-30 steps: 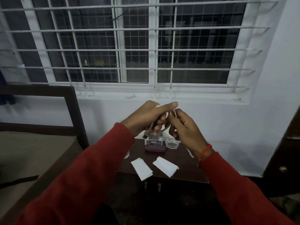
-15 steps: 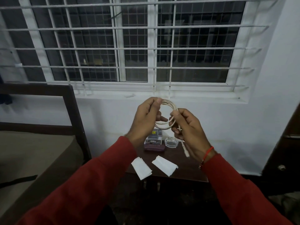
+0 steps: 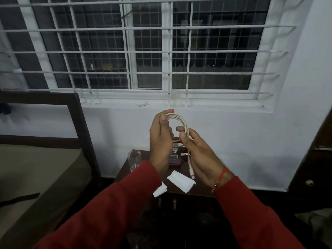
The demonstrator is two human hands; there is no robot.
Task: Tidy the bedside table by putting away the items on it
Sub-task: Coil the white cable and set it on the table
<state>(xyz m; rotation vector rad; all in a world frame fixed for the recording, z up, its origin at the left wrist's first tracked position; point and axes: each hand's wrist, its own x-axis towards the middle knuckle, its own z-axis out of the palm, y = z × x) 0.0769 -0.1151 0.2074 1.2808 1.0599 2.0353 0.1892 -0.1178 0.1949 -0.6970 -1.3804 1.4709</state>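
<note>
Both hands hold a coiled white cable [image 3: 185, 125] up in front of the wall, above the dark bedside table [image 3: 201, 190]. My left hand [image 3: 160, 141] pinches the top of the coil, and my right hand [image 3: 199, 155] grips its right side. The cable's plug end [image 3: 191, 172] hangs down along my right palm. On the table stand an empty drinking glass [image 3: 134, 160], two white folded papers [image 3: 181, 181] [image 3: 160, 190] and a small dark box [image 3: 175, 161], partly hidden behind my left hand.
A bed with a dark wooden frame [image 3: 81, 126] and a tan mattress [image 3: 36, 173] stands to the left of the table. A barred window [image 3: 165, 51] fills the wall above. A dark wooden door [image 3: 316, 159] is at the right.
My hands rose from just above the table and drew apart, with the cable now wound into a visible coil. The plug end now hangs by my right palm. The view shifted, so the glass shows.
</note>
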